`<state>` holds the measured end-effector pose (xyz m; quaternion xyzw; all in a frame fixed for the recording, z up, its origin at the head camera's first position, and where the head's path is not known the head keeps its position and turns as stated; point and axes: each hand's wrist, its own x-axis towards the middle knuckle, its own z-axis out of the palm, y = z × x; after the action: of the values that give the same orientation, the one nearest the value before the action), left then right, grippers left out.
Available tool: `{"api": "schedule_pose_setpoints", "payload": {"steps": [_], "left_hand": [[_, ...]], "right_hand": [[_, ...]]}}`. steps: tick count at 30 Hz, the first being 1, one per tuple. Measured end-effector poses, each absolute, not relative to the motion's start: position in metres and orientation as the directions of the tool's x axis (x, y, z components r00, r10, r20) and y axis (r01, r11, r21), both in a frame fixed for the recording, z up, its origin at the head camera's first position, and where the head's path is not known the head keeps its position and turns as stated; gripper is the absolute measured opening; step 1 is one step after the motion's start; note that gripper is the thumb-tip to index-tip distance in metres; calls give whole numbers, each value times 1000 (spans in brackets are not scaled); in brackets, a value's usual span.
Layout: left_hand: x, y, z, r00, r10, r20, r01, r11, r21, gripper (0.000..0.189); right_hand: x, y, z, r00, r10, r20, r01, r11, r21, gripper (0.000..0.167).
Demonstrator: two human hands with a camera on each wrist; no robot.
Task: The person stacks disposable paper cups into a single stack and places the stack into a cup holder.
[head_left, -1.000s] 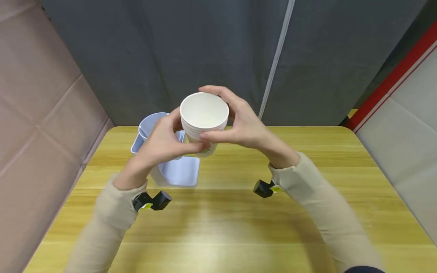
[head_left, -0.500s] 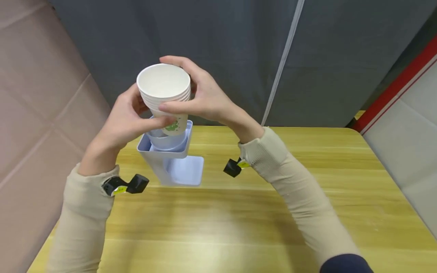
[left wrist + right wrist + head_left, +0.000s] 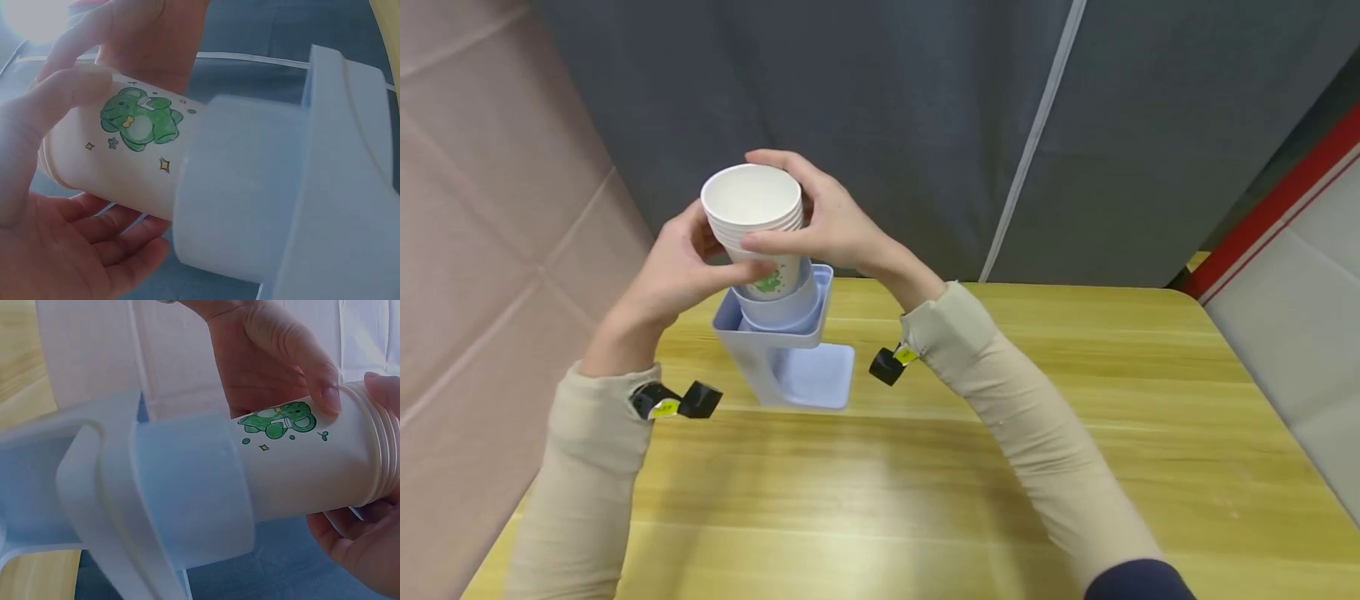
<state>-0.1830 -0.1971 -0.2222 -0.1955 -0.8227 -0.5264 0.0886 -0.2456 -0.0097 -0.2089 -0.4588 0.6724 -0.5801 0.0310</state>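
Both hands hold a stack of white paper cups (image 3: 752, 200) with a green cartoon animal printed on the side. The lower end of the stack sits inside the round collar (image 3: 194, 487) of a pale blue cup dispenser (image 3: 741, 354). My left hand (image 3: 670, 271) grips the stack from the left, its thumb across the printed front. From the right, my right hand (image 3: 831, 217) holds it just under the rims, thumb in front and fingers behind. In the left wrist view, the cups (image 3: 131, 144) enter the collar (image 3: 244, 187) mouth first at its open end. The cups' bottoms are hidden inside.
The dispenser's flat base (image 3: 816, 375) stands on a wooden table (image 3: 925, 483), near its back left. A grey curtain (image 3: 865, 108) hangs behind the table. A pinkish padded wall (image 3: 490, 208) rises at the left, and a white panel with a red edge (image 3: 1300, 217) at the right.
Both hands have carried the cup stack left to above the dispenser, then down into its round collar. The grip on the cups looks the same throughout.
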Motion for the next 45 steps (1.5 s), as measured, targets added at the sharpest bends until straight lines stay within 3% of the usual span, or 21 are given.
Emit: {"api": "schedule_pose_setpoints", "payload": {"steps": [13, 28, 45], "left_hand": [[-182, -202, -245, -947, 191, 259, 322, 551, 770, 68], [-184, -198, -255, -950, 176, 260, 313, 588, 746, 64], [-185, -197, -266, -941, 212, 265, 337, 515, 788, 73]], "right_hand": [[-246, -11, -238, -601, -682, 418, -567, -5, -823, 76], [-247, -8, -249, -624, -665, 410, -610, 87, -788, 75], [-249, -6, -266, -637, -670, 381, -647, 196, -737, 78]]}}
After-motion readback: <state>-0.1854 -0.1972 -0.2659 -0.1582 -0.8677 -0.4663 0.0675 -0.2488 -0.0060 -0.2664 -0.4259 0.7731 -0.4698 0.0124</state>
